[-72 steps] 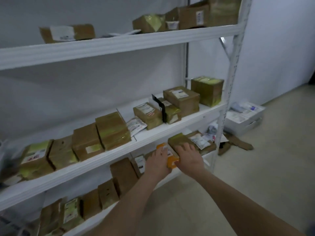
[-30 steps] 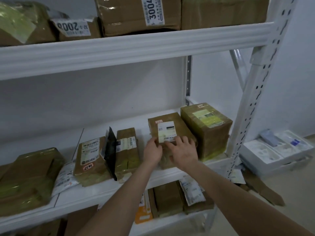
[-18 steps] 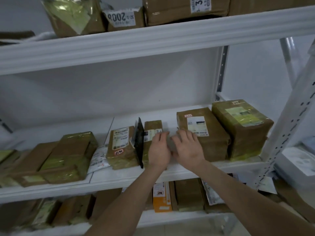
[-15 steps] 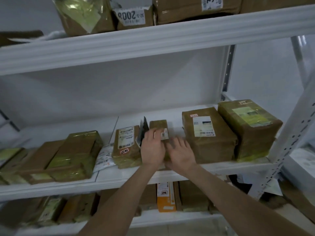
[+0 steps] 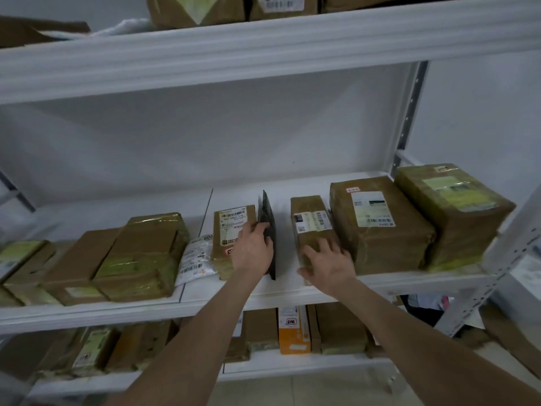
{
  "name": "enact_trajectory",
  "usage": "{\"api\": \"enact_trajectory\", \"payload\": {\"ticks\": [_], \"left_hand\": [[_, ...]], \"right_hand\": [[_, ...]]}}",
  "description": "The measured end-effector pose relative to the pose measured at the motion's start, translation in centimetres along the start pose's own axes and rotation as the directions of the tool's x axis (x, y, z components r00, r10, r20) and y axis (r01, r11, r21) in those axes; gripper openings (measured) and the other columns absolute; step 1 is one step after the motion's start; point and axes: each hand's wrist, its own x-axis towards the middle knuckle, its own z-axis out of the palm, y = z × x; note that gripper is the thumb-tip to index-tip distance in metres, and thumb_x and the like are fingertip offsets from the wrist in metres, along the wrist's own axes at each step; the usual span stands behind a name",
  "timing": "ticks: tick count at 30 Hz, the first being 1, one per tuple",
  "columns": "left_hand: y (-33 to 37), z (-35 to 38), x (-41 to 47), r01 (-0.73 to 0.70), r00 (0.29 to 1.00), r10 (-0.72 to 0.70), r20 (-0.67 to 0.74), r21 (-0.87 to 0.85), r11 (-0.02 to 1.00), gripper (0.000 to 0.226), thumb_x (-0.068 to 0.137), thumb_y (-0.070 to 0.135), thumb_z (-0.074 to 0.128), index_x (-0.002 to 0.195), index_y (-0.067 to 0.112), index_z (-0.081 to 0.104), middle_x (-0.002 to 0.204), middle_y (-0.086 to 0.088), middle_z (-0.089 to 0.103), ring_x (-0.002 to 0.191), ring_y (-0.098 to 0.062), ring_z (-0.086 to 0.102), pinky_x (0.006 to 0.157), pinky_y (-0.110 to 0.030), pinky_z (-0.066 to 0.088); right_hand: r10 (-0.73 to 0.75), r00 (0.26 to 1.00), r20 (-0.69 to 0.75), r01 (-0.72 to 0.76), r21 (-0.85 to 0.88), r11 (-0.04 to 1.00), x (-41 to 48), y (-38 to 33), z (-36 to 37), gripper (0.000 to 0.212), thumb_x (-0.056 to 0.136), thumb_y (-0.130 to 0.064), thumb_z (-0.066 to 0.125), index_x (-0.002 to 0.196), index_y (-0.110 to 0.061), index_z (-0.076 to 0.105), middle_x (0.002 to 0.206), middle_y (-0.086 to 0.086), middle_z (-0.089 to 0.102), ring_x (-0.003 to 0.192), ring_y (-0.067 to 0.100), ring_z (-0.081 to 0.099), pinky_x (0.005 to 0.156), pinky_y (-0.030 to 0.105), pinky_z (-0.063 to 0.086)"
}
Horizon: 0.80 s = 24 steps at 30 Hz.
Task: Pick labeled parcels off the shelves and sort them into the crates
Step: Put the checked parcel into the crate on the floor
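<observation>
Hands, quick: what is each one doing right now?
Left hand: closed, gripping the upright black flat parcel.
Right hand: open, fingers spread on the narrow brown parcel.

My left hand [image 5: 253, 249] and my right hand [image 5: 328, 263] are both bare, uncovered down to the fingertips. My left forearm [image 5: 199, 332] is bare along the whole length that shows, from the wrist to the lower edge of the view. My right forearm [image 5: 409, 326] is the same, bare from the wrist to the bottom right corner. Both arms are slim and smooth, widening gradually from narrow wrists toward the elbows. Knuckles and tendons stand out faintly on the backs of my hands. The light is dim, so my nails and any fine marks are too small and soft to tell.
</observation>
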Motion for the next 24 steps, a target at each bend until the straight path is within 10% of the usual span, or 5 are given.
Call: {"api": "enact_trajectory", "payload": {"ticks": [10, 17, 24], "left_hand": [[0.0, 0.0, 0.2, 0.046, 0.999, -0.046, 0.008, -0.042, 0.998, 0.052, 0.096, 0.022, 0.046, 0.145, 0.024, 0.03, 0.136, -0.007, 0.046, 0.105, -0.028, 0.06, 0.062, -0.032, 0.041], [-0.1, -0.3, -0.2, -0.041, 0.999, 0.039, -0.018, -0.153, 0.987, 0.04, 0.101, 0.03, 0.038, 0.138, 0.016, 0.045, 0.128, -0.009, 0.054, 0.115, -0.026, 0.054, 0.086, -0.04, 0.05], [-2.1, -0.7, 0.0, -0.086, 0.996, 0.08, -0.042, -0.161, 0.983, 0.037, 0.101, 0.022, 0.036, 0.133, 0.015, 0.054, 0.138, -0.007, 0.049, 0.127, -0.024, 0.044, 0.1, -0.037, 0.041]], "right_hand": [[0.131, 0.984, -0.117, -0.105, 0.202, 0.974, -0.9, 1.1, -0.2, 0.049, 0.09, -0.044, 0.049, 0.133, -0.026, 0.033, 0.136, 0.006, 0.036, 0.123, 0.029, 0.043, 0.099, 0.048, 0.039], [0.112, 0.989, -0.101, -0.107, 0.051, 0.993, 0.3, 0.2, -0.3, 0.051, 0.092, -0.055, 0.041, 0.132, -0.024, 0.045, 0.144, 0.006, 0.036, 0.138, 0.029, 0.026, 0.111, 0.049, 0.024], [0.006, 0.983, -0.184, 0.099, 0.559, 0.823, 3.5, -4.9, -3.4, 0.062, 0.092, -0.065, 0.032, 0.148, -0.036, 0.026, 0.148, 0.007, 0.039, 0.136, 0.029, 0.034, 0.107, 0.043, 0.033]]}}
